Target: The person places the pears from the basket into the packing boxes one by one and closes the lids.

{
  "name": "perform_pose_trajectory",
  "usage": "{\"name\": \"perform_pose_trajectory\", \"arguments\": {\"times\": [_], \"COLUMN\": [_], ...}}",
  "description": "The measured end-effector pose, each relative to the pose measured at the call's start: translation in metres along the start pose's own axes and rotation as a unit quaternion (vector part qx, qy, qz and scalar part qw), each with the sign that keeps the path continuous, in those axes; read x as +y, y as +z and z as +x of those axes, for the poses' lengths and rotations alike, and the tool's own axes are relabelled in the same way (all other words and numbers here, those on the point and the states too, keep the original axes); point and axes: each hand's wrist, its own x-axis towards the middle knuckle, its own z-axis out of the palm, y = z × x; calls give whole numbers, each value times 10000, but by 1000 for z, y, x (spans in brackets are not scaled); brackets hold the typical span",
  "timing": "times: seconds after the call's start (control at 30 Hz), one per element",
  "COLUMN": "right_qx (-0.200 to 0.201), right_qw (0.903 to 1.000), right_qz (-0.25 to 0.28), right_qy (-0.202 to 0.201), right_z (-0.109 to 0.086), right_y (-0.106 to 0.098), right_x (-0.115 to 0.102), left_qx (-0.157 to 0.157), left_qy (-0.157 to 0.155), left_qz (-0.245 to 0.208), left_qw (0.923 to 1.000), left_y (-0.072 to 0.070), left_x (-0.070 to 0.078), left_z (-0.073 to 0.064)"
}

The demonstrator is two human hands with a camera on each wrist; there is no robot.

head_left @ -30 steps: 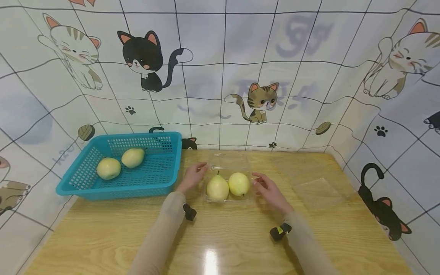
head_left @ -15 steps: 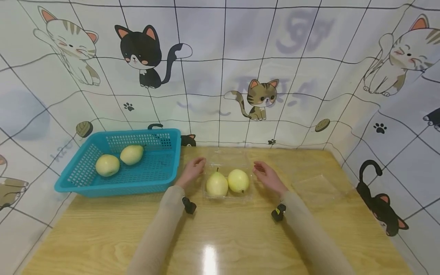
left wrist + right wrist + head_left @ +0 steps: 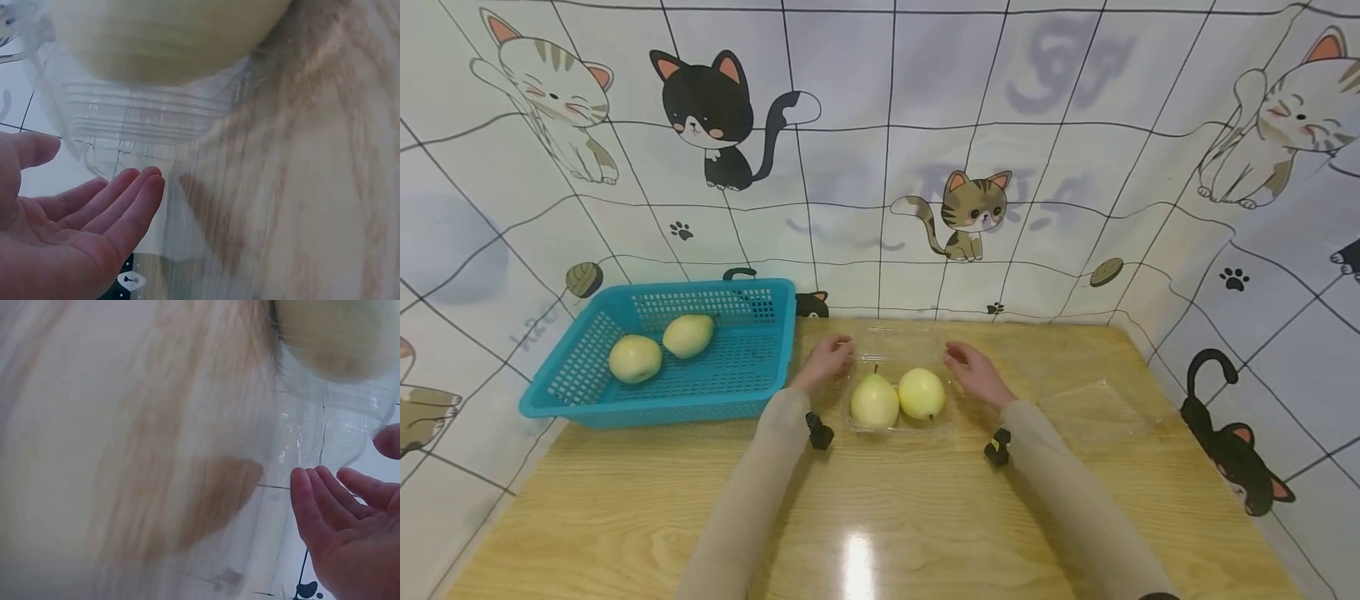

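A wood-grain tabletop (image 3: pixel 940 500) extends beneath the fingers (image 3: pixel 142 209), with a bright reflection (image 3: pixel 858 567) on their near side. White walls (image 3: pixel 842 50) (printed with grid lines (image 3: pixel 887 127) and cartoon cats (image 3: pixel 707 104)) stand beyond the fingers and to both sides.

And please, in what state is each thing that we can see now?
Left hand: fingers extended, holding nothing.
Right hand: fingers extended, holding nothing.
Clear container: open, two pears inside.
Blue basket: upright, two other pears inside.
Clear plastic at right: too faint to tell.
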Motion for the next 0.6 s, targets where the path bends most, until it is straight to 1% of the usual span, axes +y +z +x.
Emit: {"name": "perform_pose_trajectory", "arguments": {"times": [0.1, 0.33, 0.4, 0.5, 0.6], "right_qx": [-16, -96, -121, -164, -215], "right_qw": [10000, 9996, 9996, 9993, 9967], "right_qz": [-24, 167, 185, 300, 764], "right_qy": [25, 185, 186, 168, 185], "right_z": [3, 5, 5, 5, 5], "right_y": [2, 2, 0, -2, -4], "right_x": [-2, -7, -7, -8, -6], "left_qx": [8, -34, -36, -47, -57], "left_qy": [-59, -111, -121, -116, -112], "left_qz": [157, 397, 387, 231, -5], "left_qw": [9999, 9991, 9992, 9997, 9999], "left_y": [2, 3, 3, 3, 4], "left_x": [3, 3, 4, 4, 3], "left_z": [2, 4, 4, 3, 4]}}
